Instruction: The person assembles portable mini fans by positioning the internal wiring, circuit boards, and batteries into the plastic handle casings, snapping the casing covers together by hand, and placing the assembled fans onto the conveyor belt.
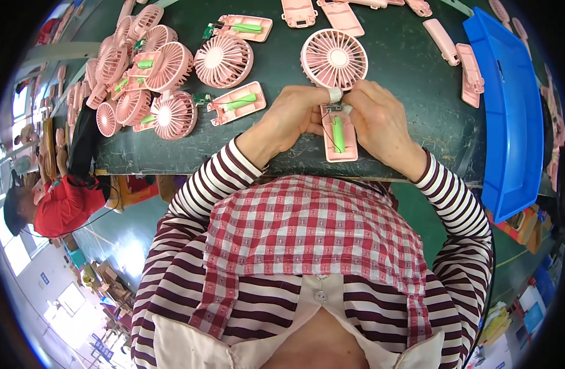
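The left hand grips a pink handheld fan. The right hand touches its neck, near a blue tray.

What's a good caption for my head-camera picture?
Left hand and right hand work between pink fan head and open handle.

A dark green counter is spanning the workspace. Bright windows are piercing a pale wall at lower left, while light is glaring off the green floor.
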